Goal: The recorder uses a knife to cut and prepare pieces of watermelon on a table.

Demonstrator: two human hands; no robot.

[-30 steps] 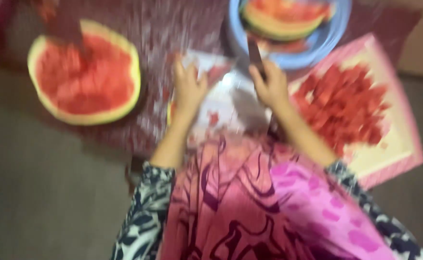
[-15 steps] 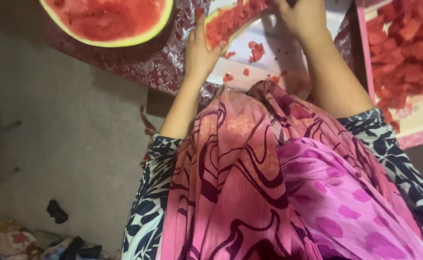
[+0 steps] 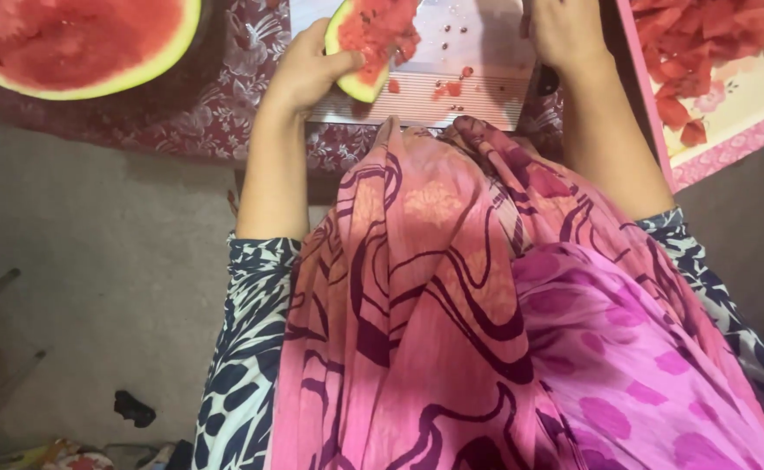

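On the white board (image 3: pixel 417 96), watermelon wedge (image 3: pixel 366 43) in left hand's (image 3: pixel 305 71) grip, long axis away from body; right hand (image 3: pixel 565 35) grip unclear.

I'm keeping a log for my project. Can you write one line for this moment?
left hand: holds watermelon wedge | right hand: on cutting board, grip unclear | tray: cut pieces

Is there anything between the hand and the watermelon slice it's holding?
Nothing visible. The left hand grips the slice directly, thumb on the rind, over the white board. The right hand rests further right on the board; what it holds is out of view.
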